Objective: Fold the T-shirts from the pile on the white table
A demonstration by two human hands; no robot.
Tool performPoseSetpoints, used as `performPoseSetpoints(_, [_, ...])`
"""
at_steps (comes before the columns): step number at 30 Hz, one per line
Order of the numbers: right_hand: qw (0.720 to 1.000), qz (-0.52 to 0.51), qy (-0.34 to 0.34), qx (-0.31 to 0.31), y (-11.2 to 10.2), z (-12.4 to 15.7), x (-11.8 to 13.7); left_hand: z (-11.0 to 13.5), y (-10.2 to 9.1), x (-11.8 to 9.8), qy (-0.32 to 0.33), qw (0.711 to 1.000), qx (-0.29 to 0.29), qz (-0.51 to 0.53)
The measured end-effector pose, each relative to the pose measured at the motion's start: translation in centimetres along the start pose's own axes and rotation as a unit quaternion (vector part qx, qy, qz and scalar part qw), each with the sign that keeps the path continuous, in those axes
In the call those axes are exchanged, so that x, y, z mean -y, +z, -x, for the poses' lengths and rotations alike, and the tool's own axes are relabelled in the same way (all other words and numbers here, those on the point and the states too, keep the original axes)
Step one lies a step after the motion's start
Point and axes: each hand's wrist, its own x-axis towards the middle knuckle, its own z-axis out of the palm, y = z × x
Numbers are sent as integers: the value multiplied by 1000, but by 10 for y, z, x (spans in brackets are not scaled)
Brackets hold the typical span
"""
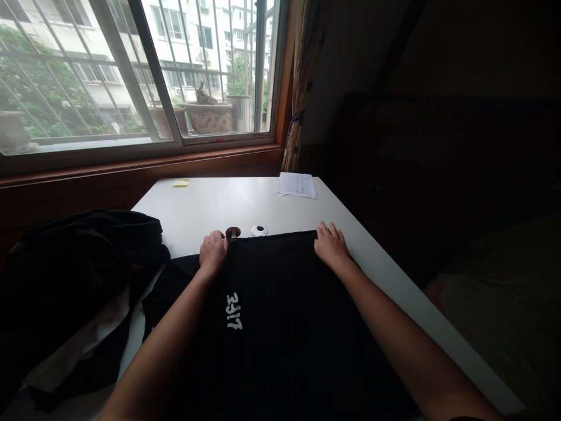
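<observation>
A black garment [280,316] with small white lettering lies spread over the near part of a white table [228,202]. My left hand [213,251] is curled closed on the garment's far left edge, pinching the cloth. My right hand [331,245] lies flat on the far right corner of the garment, fingers stretched out and slightly apart. Both forearms reach forward over the black cloth.
A heap of dark clothes [74,280] sits at the left of the table. Two small round caps [258,230] lie just beyond the garment. A sheet of paper [297,185] and a yellow sticky note [180,183] lie near the window.
</observation>
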Motion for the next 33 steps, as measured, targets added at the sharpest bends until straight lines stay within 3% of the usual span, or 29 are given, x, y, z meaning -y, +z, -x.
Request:
performPoseSetpoints(5, [981,-74,-174,-47,-20,13,83,1,0,-1,6,1000,-6,-19])
performPoseSetpoints(9, [938,-138,-319,-22,-20,29,146,2,0,-2,10,999,-11,-35])
performPoseSetpoints(12, [919,-163,-360,11,-13,36,174,3,1,-3,10,999,-16,-48])
performPoseSetpoints(20, [934,-184,-296,82,-7,27,179,6,0,-7,13,996,-20,-87])
performPoseSetpoints(25, [933,-182,-293,101,-8,25,179,7,-5,-9,21,998,-38,-47])
performPoseSetpoints(28, [933,-185,-293,101,-5,24,180,9,-8,-10,104,993,-54,-9])
performPoseSetpoints(31, [930,-193,-298,95,-1,21,177,10,-6,-10,226,974,-20,21])
performPoseSetpoints(33, [929,-196,-300,92,2,18,173,10,-3,-10,270,962,7,32])
